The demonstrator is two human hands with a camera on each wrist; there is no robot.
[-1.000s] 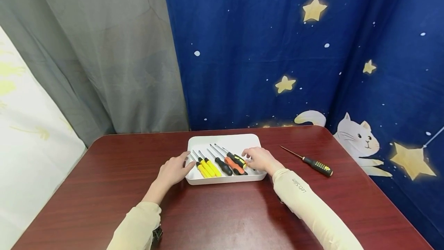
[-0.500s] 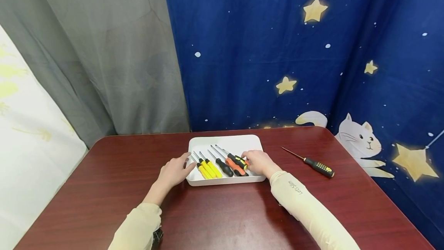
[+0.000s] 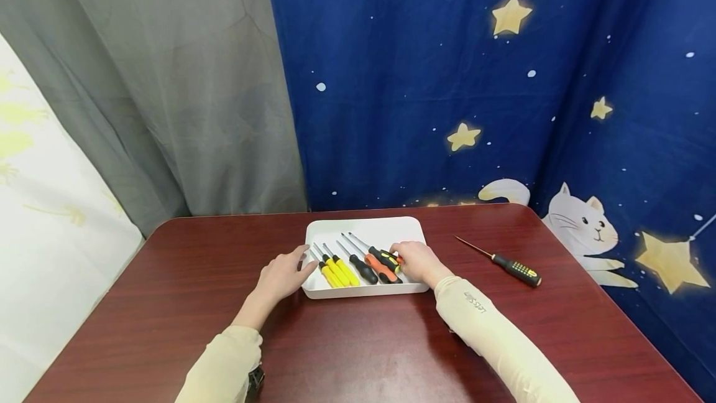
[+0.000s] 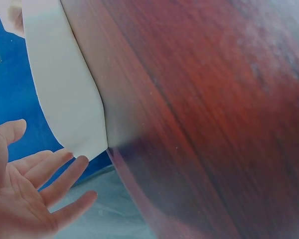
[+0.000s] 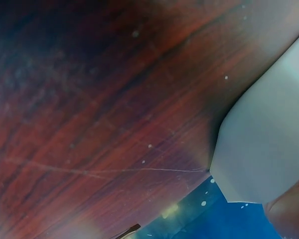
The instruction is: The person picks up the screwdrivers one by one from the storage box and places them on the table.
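The white tray stands on the table before me, and inside it the yellow-handled screwdrivers lie at left, then the black-handled screwdriver, the orange-and-black screwdriver and the black-and-yellow screwdriver, all with tips pointing away from me. My right hand reaches down inside the right end, a bit of red beside its fingertips; whether it grips something, I cannot tell. My left hand, fingers spread and holding nothing, is at the left end. Another screwdriver lies on the table, to the right, apart from the tray
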